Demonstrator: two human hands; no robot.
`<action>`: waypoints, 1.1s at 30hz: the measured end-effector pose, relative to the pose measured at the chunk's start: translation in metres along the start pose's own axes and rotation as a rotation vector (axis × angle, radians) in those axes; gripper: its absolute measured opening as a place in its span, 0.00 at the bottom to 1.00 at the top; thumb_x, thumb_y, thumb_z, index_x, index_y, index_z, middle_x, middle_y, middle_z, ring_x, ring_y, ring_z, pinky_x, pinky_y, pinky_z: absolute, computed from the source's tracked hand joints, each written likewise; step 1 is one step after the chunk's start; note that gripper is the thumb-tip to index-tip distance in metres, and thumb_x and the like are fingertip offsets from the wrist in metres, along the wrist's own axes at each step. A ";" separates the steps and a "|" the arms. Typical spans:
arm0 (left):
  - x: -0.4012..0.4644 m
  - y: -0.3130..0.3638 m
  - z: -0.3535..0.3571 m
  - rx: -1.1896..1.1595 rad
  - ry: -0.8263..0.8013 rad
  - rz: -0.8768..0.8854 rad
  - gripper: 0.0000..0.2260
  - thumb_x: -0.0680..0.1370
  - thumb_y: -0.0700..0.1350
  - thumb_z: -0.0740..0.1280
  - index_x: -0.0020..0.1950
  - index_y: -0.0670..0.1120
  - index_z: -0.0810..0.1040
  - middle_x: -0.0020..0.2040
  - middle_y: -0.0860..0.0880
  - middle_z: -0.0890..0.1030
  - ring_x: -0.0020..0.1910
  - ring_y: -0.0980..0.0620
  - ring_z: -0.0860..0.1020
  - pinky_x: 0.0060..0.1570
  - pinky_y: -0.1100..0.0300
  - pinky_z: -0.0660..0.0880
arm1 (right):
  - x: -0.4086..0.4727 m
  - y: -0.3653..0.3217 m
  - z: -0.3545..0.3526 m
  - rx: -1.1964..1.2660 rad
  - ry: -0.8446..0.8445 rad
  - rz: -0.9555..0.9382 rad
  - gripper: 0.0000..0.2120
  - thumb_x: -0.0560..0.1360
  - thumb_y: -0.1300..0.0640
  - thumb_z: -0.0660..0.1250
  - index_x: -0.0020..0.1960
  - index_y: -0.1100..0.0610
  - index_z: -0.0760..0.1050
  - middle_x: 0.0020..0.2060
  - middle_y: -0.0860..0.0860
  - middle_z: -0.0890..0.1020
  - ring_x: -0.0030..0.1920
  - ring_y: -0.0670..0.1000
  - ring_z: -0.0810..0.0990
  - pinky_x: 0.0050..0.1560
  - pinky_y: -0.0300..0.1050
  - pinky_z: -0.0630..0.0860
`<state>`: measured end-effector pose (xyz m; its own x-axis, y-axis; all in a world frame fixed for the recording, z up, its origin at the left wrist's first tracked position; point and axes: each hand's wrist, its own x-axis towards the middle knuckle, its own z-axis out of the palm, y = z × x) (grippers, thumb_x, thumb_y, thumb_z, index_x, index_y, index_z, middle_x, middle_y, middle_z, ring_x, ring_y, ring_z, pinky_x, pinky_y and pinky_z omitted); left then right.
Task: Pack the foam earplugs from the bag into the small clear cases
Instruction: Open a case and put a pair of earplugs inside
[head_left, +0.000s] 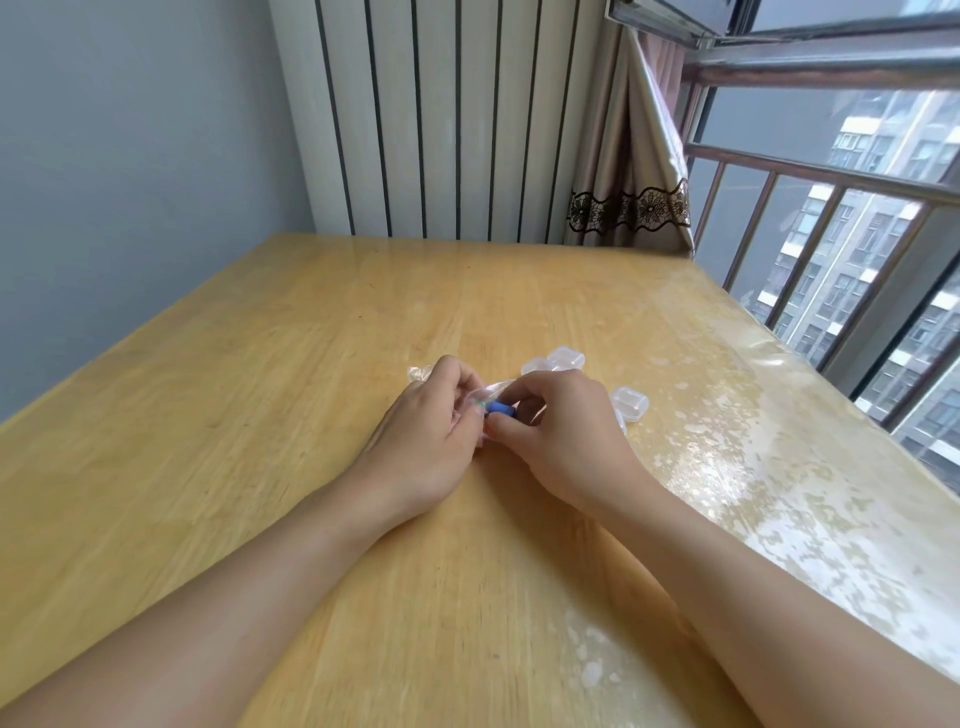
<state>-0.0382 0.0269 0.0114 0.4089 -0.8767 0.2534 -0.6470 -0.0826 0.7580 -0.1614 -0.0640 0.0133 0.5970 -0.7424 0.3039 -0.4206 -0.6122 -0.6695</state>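
Right in the middle of the wooden counter (260, 415), two bare hands meet. The left hand (434, 415) has its fingers curled round a crinkly clear bag (491, 388), and a bit of that bag pokes out on the far left side of the hand. The right hand (558, 421) has its fingers bent too, and its fingertips pinch at the mouth of the bag, just where a blue earplug (501, 407) shows between the two hands. You can see only part of the blue earplug, so I cannot tell if it is inside the bag or already out. Something green sits right next to it inside the bag, but it is too small to make out well. Behind the right hand lie small clear cases (553, 360), close together on the counter. One more clear case (629, 401) rests just to the right of the right hand. A shiny clear sheet (779, 467) covers the right part of the counter. Past the far edge stands a white radiator (441, 119), with a brown curtain (623, 197) beside it. On the right is a window (857, 249) with metal bars.
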 end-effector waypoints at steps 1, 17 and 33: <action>0.001 0.000 0.000 -0.030 -0.011 -0.017 0.03 0.83 0.45 0.60 0.51 0.50 0.71 0.43 0.54 0.84 0.39 0.63 0.82 0.43 0.67 0.75 | 0.000 -0.001 -0.001 0.036 0.004 0.027 0.04 0.72 0.57 0.74 0.45 0.56 0.84 0.34 0.48 0.82 0.34 0.44 0.78 0.33 0.33 0.71; 0.000 -0.003 0.003 0.042 0.150 0.026 0.04 0.83 0.42 0.60 0.48 0.47 0.71 0.38 0.53 0.85 0.34 0.61 0.78 0.34 0.69 0.70 | 0.000 0.005 -0.002 0.008 0.141 -0.108 0.06 0.77 0.59 0.67 0.50 0.51 0.80 0.46 0.45 0.81 0.43 0.47 0.80 0.46 0.51 0.79; -0.021 0.014 0.011 0.244 -0.135 0.454 0.20 0.70 0.59 0.72 0.60 0.55 0.80 0.54 0.60 0.78 0.55 0.60 0.76 0.53 0.66 0.73 | -0.007 0.036 -0.103 0.022 -0.355 -0.118 0.05 0.77 0.61 0.73 0.49 0.53 0.86 0.40 0.41 0.86 0.37 0.40 0.79 0.40 0.33 0.73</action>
<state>-0.0625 0.0394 0.0099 -0.0235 -0.9016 0.4319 -0.8772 0.2258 0.4237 -0.2511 -0.1090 0.0568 0.8422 -0.5237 0.1284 -0.3219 -0.6793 -0.6595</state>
